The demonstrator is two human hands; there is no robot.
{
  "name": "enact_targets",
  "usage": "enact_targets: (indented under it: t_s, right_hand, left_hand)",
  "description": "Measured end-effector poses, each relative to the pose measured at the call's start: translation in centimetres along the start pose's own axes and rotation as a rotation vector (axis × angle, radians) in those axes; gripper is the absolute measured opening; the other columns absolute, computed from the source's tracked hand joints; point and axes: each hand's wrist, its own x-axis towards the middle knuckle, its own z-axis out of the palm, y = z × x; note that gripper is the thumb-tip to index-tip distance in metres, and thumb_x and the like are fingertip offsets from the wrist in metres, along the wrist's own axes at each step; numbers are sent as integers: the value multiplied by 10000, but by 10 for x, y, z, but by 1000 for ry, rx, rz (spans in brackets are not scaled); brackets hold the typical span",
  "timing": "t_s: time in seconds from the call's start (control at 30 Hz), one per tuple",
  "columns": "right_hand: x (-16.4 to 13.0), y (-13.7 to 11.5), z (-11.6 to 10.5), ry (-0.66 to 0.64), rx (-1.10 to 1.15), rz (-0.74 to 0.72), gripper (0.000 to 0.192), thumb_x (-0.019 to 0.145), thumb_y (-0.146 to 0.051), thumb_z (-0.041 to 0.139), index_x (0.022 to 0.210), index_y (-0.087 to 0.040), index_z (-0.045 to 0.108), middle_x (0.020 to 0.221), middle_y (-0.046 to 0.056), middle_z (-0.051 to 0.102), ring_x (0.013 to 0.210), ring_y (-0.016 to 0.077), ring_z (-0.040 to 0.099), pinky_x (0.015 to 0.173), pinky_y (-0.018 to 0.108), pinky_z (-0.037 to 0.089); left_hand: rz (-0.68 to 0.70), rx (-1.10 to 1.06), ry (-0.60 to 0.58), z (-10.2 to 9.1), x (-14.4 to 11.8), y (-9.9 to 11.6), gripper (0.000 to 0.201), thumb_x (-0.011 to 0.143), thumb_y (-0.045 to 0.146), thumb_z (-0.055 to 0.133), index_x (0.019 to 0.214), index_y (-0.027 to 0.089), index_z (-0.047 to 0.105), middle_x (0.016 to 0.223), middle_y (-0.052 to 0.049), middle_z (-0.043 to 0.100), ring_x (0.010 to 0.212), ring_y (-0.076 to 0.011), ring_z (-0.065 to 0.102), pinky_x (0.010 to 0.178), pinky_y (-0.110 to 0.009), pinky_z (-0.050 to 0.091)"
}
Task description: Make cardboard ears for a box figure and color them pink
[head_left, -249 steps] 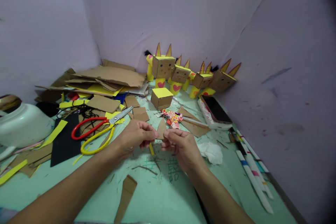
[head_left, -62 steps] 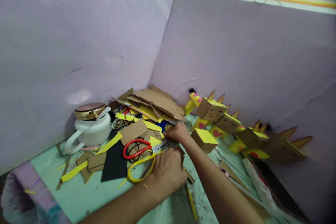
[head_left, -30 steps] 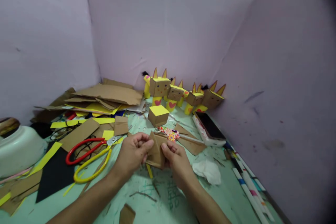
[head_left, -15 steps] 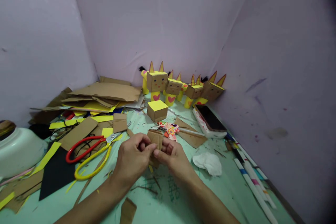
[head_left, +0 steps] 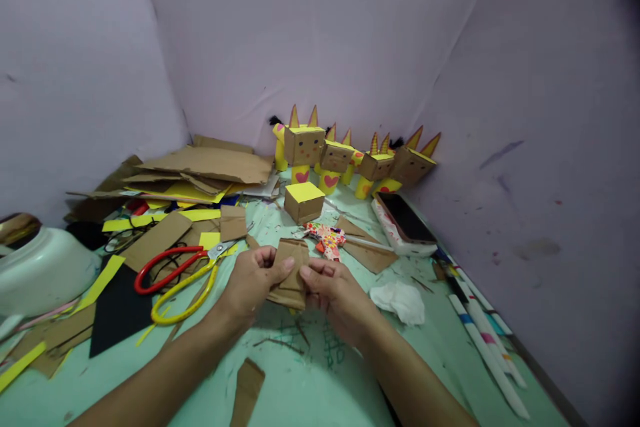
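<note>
A small creased piece of brown cardboard [head_left: 291, 273] is held up between both hands, its broad face toward me. My left hand [head_left: 257, 280] pinches its left edge, thumb on the front and fingers behind. On the opposite edge, my right hand [head_left: 333, 287] grips it the same way. Beyond the hands sits a cardboard box with a yellow top [head_left: 304, 203]. A flower-patterned piece [head_left: 325, 240] lies just behind my right hand. To the left of my left hand rest scissors [head_left: 187, 280] with one red and one yellow handle.
Several cardboard figures [head_left: 304, 147] with pointed ears line the back wall. Stacked cardboard [head_left: 205, 163] and black paper [head_left: 120, 310] lie left, near a pale green pot [head_left: 45, 273]. Right are a phone [head_left: 405, 217], crumpled tissue [head_left: 399, 301] and white markers [head_left: 487, 353].
The cardboard piece has been tilted so that more of its flat face shows. Both hands still hold it, with the thumbs slightly farther apart. The whole view has shifted a little.
</note>
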Motion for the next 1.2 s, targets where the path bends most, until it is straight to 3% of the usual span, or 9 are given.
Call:
enact_targets:
  t_s: [0.13, 0.43, 0.6, 0.87, 1.2]
  right_hand:
    - [0, 0, -1, 35, 25, 42, 229, 599, -328, 773, 635, -133, 659, 545, -8, 580, 480, 97, 515, 498, 209, 428]
    - [-2, -6, -2, 44, -30, 23, 225, 534, -255, 793, 710, -132, 723, 541, -20, 597, 475, 79, 489, 480, 190, 394]
    - [-1, -4, -3, 54, -72, 34, 274, 538, -255, 772, 783, -139, 734, 628, 20, 675, 569, 136, 582, 553, 240, 452]
    - [0, -5, -4, 65, -83, 19, 272, 520, -175, 726, 790, -149, 744, 615, 10, 689, 516, 125, 573, 553, 247, 464]
    - [-2, -2, -1, 86, -121, -68, 262, 563, -183, 695, 820, -171, 748, 659, 4, 696, 567, 120, 575, 509, 202, 423]
  left_hand:
    - [-8, 25, -11, 0, 2, 2, 419, 508, 415, 722, 741, 86, 607, 679, -63, 660, 610, -161, 564, 582, -276, 450]
    - [45, 117, -71, -3, 0, 4, 439, 560, 438, 692, 805, 83, 617, 741, -82, 670, 699, -212, 599, 633, -303, 462]
    - [114, 208, -85, -1, -3, 0, 427, 632, 440, 635, 859, 80, 606, 804, -108, 681, 738, -234, 619, 648, -319, 477]
    - [213, 290, -79, 4, -8, -2, 354, 720, 418, 559, 884, 105, 571, 832, -92, 686, 765, -231, 637, 640, -299, 493]
    - [261, 335, -22, 3, -8, -3, 264, 699, 376, 559, 813, 138, 580, 736, -60, 670, 686, -221, 635, 586, -296, 487]
